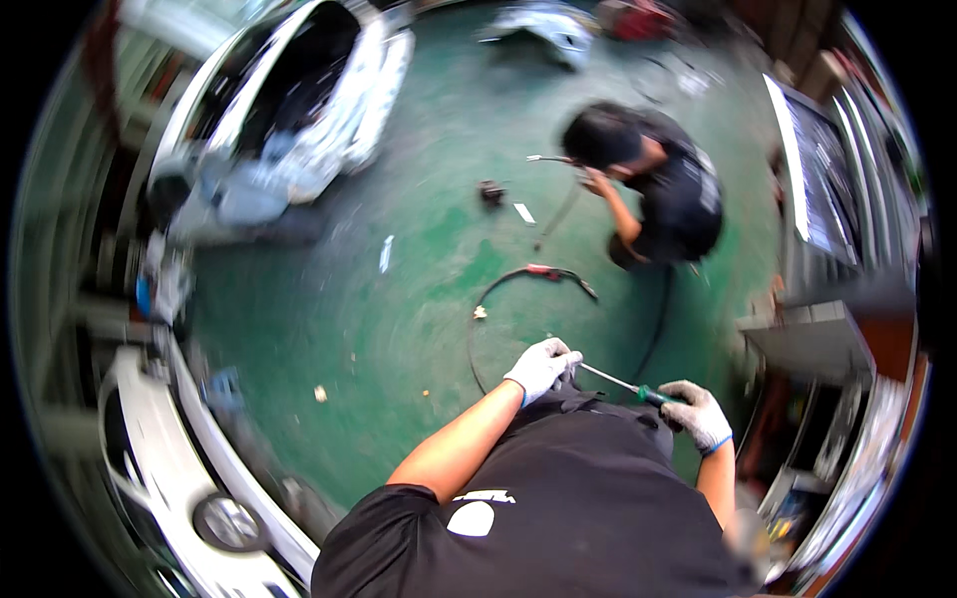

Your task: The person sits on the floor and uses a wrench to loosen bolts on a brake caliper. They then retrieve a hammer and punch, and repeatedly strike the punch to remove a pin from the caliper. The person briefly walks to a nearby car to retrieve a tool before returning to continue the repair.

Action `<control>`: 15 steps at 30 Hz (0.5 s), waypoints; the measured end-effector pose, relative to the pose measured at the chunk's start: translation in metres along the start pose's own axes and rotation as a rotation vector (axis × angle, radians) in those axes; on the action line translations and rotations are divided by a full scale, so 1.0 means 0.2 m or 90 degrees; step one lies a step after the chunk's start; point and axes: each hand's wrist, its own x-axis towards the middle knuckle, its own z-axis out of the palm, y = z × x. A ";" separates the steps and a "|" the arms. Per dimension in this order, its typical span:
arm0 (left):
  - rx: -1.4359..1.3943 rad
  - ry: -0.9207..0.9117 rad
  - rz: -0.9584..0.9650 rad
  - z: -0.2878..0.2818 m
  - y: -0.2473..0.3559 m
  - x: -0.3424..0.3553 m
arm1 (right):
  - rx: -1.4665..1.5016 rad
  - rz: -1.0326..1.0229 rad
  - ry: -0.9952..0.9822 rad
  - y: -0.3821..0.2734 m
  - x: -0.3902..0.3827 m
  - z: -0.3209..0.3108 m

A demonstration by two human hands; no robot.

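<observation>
screwdriver handle (pixel 651 396): green | shaft (pixel 610 379): silver | gloves (pixel 538 369): white, blue-edged | floor (pixel 299 319): green

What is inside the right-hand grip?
The right-hand grip holds the green handle of what looks like a screwdriver. The handle's rear is covered by the white glove, so cannot be seen.

1. Left forearm (pixel 461 431): bare, extends obliquely up and rightward in front of the torso (pixel 588 498).
2. Left grip (pixel 541 367): gloved, fingers bent and gathered, directed rightward.
3. Right forearm (pixel 718 480): bare, points upward, partly blurred at its lower end.
4. Right grip (pixel 700 414): gloved, fingers curled inward, facing left.
5. Spacing: grips apart; left grip sits farther forward.
</observation>
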 end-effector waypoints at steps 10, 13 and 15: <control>0.187 0.407 0.142 -1.10 -0.47 -0.32 | -0.414 -0.069 -0.326 -1.12 0.89 1.33; 0.163 0.394 0.278 -1.20 -0.45 -0.33 | -0.468 -0.071 -0.481 -1.30 1.01 1.84; 0.048 0.417 0.247 -1.35 -0.48 -0.32 | -0.416 -0.061 -0.582 -1.34 1.16 2.13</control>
